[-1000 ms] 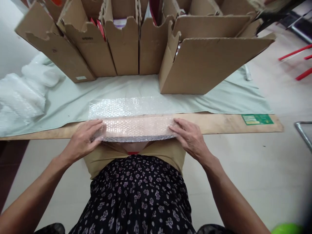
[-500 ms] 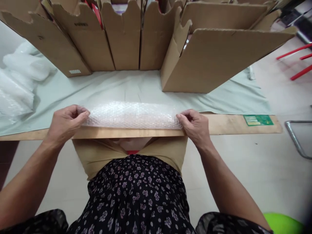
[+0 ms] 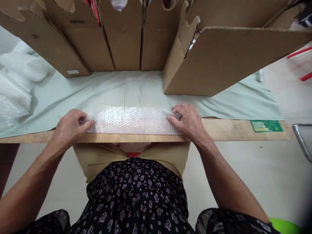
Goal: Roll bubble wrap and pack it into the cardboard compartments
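A flattened, folded length of clear bubble wrap (image 3: 131, 120) lies along the front edge of the table. At its left end my left hand (image 3: 73, 125) is closed, pinching the wrap between thumb and fingers. My right hand (image 3: 186, 122) is at the opposite end, its thumb on top and its fingers curled at the far edge around the wrap. Slight motion blur softens the right fingertips. Both ends of the wrap are partly hidden by my hands.
Several tall open cardboard boxes (image 3: 128, 45) line the back of the table, one wider box (image 3: 214, 61) jutting forward at the right. A heap of bubble wrap (image 3: 14, 87) sits at the left. Pale green cloth (image 3: 117, 87) covers the table. A metal frame (image 3: 302, 143) stands beyond the right end.
My right hand has shifted inward over the wrap and its fingers have spread a little. The wrap lies flatter. My left hand has moved slightly right; the whole view has shifted slightly.
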`<state>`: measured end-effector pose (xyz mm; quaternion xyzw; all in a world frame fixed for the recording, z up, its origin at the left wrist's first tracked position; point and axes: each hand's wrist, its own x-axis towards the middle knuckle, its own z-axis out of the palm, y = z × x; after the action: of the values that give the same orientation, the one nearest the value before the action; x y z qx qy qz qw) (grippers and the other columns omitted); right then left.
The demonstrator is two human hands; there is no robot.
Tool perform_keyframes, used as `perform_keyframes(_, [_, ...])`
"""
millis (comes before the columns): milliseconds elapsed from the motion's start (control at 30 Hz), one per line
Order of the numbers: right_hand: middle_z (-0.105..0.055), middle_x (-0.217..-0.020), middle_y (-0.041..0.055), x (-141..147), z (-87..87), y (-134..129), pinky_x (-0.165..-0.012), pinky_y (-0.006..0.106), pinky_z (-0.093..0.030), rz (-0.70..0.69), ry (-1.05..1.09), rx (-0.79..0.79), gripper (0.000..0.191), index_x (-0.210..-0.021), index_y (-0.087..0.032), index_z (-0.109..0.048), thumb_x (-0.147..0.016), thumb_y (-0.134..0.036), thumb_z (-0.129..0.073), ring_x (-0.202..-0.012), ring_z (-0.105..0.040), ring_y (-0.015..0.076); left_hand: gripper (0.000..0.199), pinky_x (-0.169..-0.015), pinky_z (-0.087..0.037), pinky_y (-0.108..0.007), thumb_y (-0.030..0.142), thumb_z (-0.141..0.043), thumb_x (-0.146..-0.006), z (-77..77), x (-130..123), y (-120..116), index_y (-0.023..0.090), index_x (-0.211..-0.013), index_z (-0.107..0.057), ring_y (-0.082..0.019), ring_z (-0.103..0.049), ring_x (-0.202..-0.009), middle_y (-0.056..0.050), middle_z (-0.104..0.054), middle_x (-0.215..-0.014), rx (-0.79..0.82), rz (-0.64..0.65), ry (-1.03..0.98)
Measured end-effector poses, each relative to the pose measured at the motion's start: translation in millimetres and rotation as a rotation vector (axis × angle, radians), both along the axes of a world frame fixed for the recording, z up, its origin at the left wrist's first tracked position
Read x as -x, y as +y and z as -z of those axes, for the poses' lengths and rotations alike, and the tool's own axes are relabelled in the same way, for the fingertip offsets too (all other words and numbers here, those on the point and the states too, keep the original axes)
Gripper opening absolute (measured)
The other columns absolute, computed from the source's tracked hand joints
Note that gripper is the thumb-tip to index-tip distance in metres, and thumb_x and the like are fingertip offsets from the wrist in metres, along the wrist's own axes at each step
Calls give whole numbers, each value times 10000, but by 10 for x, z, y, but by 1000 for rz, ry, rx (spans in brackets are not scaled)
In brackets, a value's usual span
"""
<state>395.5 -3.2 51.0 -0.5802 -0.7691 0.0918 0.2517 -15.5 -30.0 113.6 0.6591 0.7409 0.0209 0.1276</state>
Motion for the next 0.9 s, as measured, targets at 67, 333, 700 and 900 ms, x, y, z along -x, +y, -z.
perform_keyframes(67, [-697,-843,48,23,-137,-120,-710,363,-489,20,152,87,153,-781,-222,-602,-859,-342,-656,-755,-613,208,210,-731,-483,-363,450,-591,-802,-73,-33,-34,249,-758,-549,-226,-609,-743,-20,-642,-818,-45,-36,-49])
perform_keyframes(333, [-661,-851,-10,342,-343,-1242,-574,305,-549,6,813,491,743,-1595,-294,-409,-925,-359,-724,-653,-630,157,331,-1003,-471,-383,375,-514,-923,-593,-427,612,167,-1125,-673,-208,-658,-1031,-70,-756,-1195,-358,223,-34])
perform_keyframes(700, [-735,-884,38,831,-72,-1524,-821,346,-592,-119,887,596,295,-1213,-244,-783,-973,-329,-633,-851,-699,185,262,-1005,-494,-496,314,-546,-1011,216,-1077,411,174,-1161,-709,-276,-668,-1076,-112,-767,-1100,-379,786,-493])
perform_keyframes(900, [-785,-1062,43,770,-231,-1054,-808,337,-603,-226,1301,710,306,-1116,-289,-793,-914,-513,-739,-897,-719,189,660,-1064,-504,-453,617,-325,-1085,432,-710,-388,231,-1616,-388,-273,-677,-1208,-122,-774,-1177,40,551,-1179])
